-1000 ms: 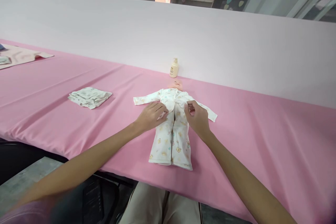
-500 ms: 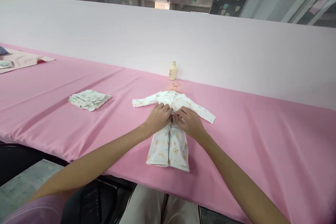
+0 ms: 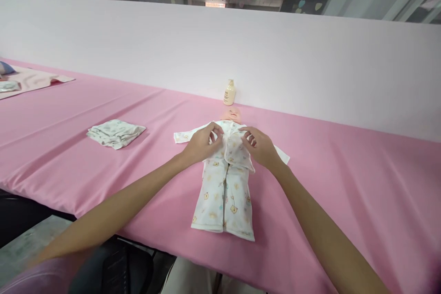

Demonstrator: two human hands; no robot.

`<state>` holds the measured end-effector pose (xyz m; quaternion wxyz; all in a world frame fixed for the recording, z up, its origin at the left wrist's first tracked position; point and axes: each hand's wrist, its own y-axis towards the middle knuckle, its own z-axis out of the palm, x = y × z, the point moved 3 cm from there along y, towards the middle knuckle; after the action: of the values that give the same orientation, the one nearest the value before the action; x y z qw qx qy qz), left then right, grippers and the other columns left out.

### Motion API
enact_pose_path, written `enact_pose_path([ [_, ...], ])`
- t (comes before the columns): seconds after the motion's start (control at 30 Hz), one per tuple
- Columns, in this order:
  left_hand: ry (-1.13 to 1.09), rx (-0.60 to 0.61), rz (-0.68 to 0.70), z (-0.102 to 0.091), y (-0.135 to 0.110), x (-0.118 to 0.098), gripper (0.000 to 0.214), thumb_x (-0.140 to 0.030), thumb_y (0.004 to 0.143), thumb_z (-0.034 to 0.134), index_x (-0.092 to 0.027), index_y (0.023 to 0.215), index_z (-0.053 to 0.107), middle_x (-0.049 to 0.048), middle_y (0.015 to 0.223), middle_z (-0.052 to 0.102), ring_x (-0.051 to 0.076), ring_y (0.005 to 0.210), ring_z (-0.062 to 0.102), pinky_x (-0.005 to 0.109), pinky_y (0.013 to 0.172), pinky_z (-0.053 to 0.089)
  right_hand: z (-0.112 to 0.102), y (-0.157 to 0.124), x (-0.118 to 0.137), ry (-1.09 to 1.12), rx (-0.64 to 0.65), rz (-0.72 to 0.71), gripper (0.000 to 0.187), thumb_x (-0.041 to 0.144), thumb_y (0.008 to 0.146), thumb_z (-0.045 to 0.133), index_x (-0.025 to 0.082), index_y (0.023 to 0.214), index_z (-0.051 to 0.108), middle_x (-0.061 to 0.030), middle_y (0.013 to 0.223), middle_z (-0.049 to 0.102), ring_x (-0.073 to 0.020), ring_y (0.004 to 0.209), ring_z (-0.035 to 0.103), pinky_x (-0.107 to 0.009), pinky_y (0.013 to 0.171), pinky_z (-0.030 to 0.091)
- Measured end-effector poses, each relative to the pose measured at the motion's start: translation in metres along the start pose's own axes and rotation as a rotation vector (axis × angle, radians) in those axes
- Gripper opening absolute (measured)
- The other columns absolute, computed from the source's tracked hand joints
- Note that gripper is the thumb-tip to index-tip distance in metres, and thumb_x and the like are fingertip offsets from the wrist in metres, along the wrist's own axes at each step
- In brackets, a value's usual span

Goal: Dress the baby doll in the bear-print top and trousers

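A baby doll (image 3: 231, 113) lies on its back on the pink table (image 3: 344, 183), dressed in a white printed sleepsuit (image 3: 223, 193). Only the doll's head shows above the collar. My left hand (image 3: 201, 144) pinches the left front flap of the sleepsuit at the chest. My right hand (image 3: 261, 145) pinches the right front flap beside it. The two hands sit close together over the doll's chest. The suit's legs stretch toward me, and one sleeve (image 3: 184, 135) lies out to the left.
A small cream bottle (image 3: 229, 92) stands behind the doll's head against the white partition (image 3: 138, 41). A folded printed garment (image 3: 115, 132) lies to the left. A pale pink cloth (image 3: 31, 79) with small items lies at the far left. The table's front edge runs near my lap.
Both hands moved up from the doll's waist to its chest and now hold the front flaps of the sleepsuit. The view shifted slightly.
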<state>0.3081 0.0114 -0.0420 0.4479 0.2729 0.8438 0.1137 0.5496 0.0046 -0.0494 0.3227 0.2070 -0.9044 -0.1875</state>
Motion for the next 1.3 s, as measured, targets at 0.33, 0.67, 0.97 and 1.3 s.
enact_pose_path([
  [0.33,-0.089,0.26,-0.226,0.019,0.078,0.037,0.025,-0.035,0.086,0.071,-0.021,0.106,0.075,0.0047,0.108,0.077,0.018,0.087,0.067,0.026,0.07,0.05,0.013,0.067,-0.032,-0.017,-0.043,-0.128,0.014,0.034,0.1,0.063,0.024,0.105,0.071,-0.0057,0.102,0.075,-0.0198,0.08,0.065,-0.034,0.077,0.052],
  [0.67,-0.187,0.287,-0.356,0.023,0.082,0.04,0.039,-0.046,0.076,0.084,-0.02,0.105,0.08,0.0031,0.103,0.077,0.019,0.088,0.068,0.025,0.069,0.05,0.024,0.058,-0.033,0.327,-0.036,0.104,0.01,0.034,0.092,0.073,0.025,0.096,0.072,-0.0028,0.097,0.078,-0.0188,0.086,0.072,-0.033,0.081,0.06],
  [0.97,-0.352,0.326,-0.453,0.025,0.082,0.037,0.04,-0.049,0.073,0.087,-0.019,0.098,0.081,0.0052,0.101,0.08,0.024,0.098,0.072,0.031,0.082,0.055,0.026,0.055,-0.032,0.382,-0.009,0.157,0.018,0.041,0.089,0.079,0.026,0.098,0.079,-0.004,0.106,0.081,-0.0217,0.098,0.074,-0.04,0.095,0.06],
  [1.3,-0.415,0.294,-0.476,0.025,0.081,0.044,0.039,-0.051,0.069,0.091,-0.019,0.09,0.084,0.0066,0.099,0.082,0.024,0.093,0.071,0.032,0.082,0.055,0.029,0.054,-0.038,0.55,0.011,0.225,0.022,0.04,0.082,0.088,0.026,0.097,0.082,-0.0045,0.104,0.082,-0.0237,0.099,0.075,-0.041,0.097,0.059],
])
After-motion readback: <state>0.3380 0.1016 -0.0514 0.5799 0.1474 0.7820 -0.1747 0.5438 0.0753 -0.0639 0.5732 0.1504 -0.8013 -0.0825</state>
